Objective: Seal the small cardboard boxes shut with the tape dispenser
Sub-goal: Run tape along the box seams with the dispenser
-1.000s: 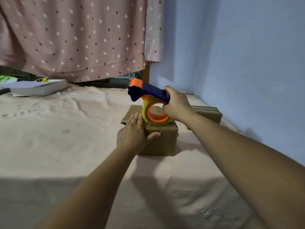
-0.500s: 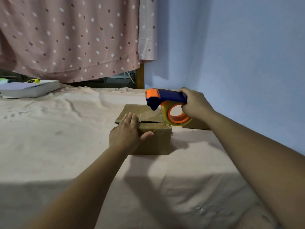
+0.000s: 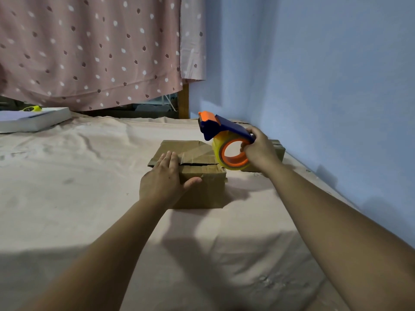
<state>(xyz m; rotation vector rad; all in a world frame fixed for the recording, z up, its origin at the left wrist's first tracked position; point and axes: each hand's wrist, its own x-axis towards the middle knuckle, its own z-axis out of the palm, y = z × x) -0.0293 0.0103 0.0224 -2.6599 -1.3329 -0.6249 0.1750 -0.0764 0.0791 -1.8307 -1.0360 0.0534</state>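
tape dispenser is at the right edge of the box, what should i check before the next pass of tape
1. Box steadied: the left hand lies flat on top of the box, thumb on its front face. ok
2. Hold on the tool: the right hand grips the tape dispenser. ok
3. Flaps shut: a dark gap shows along the seam. not ok
4. Seam path free: the left fingers lie at the seam's left end. not ok for a full-length pass
5. Tape end ready at the cutter: hidden from this view. cannot tell
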